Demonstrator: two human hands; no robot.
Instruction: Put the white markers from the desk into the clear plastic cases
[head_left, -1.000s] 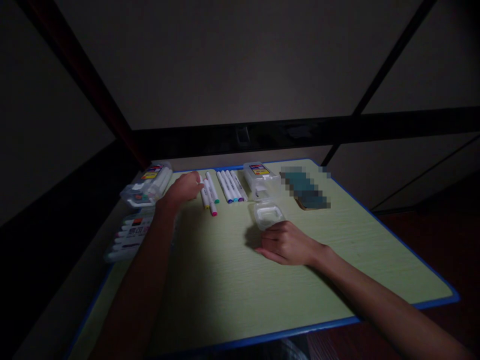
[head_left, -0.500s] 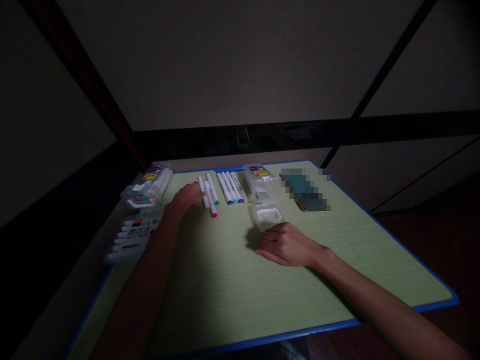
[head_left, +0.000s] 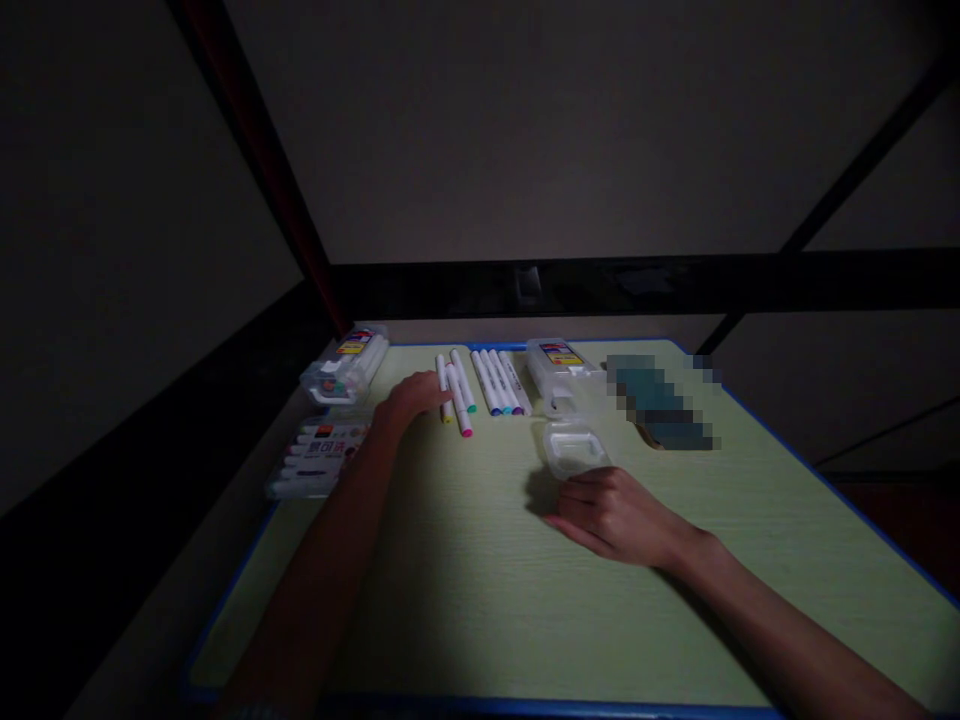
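Note:
My left hand point(head_left: 412, 397) is at the near left of a group of white markers, its fingers closed around a yellow-ended marker point(head_left: 448, 410) with the thumb across it. Right beside that marker lie a pink-ended marker point(head_left: 462, 415) and a green-ended marker point(head_left: 463, 380). Further right, several white markers point(head_left: 495, 380) with blue to purple ends lie in a row. My right hand point(head_left: 611, 515) rests on the table with curled fingers, nothing visible in them. Its knuckles are by the open lid point(head_left: 576, 447) of a clear plastic case point(head_left: 559, 375).
At the far left stands a closed clear case point(head_left: 349, 365) of markers. Nearer lies a flat marker pack point(head_left: 319, 460) with printed lettering, partly behind my left forearm. A pixelated flat object point(head_left: 660, 400) lies on the right. The pale green table point(head_left: 480, 600) has a blue edge.
The view has turned left, so everything appears further right. The yellow-ended marker has tilted slightly by my left hand. My right hand keeps its place by the lid.

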